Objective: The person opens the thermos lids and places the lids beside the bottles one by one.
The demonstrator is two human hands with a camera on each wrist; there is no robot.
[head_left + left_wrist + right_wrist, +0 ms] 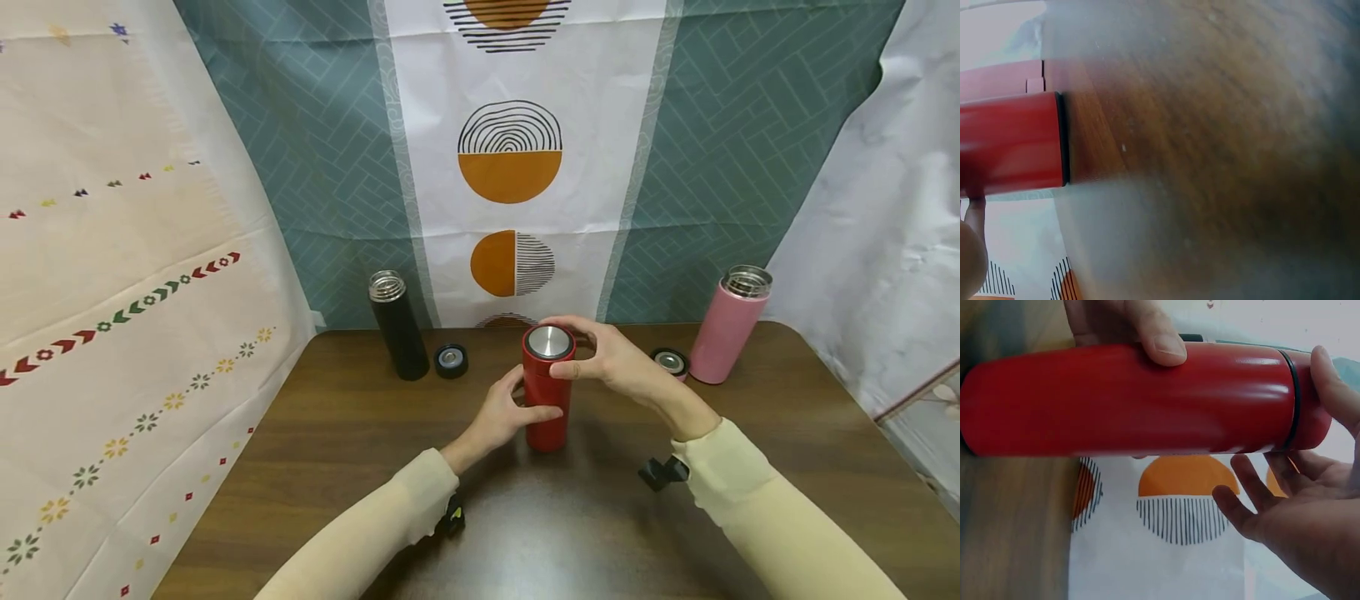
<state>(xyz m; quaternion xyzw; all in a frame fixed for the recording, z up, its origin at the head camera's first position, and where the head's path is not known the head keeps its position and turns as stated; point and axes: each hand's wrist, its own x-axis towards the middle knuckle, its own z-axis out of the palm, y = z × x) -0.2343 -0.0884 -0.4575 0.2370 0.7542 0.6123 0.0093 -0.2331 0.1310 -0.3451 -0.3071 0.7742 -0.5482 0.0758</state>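
Observation:
A red thermos (546, 408) stands upright at the middle of the table, its red lid (550, 342) with a silver disc seated on top. My left hand (504, 408) grips the body from the left side, thumb across the front. From the right, my right hand (611, 362) holds the lid between thumb and fingers. In the right wrist view, a dark ring marks the seam between lid and body, and the right thumb (1335, 387) lies on the lid. The left wrist view shows the thermos base (1063, 139) and part of the left hand (972, 250).
A black thermos (400, 337) without its lid stands at the back left beside a black lid (451, 361). At the back right are a lidless pink thermos (726, 333) and its lid (670, 362). A patterned cloth (510, 175) hangs behind the wooden table (360, 425).

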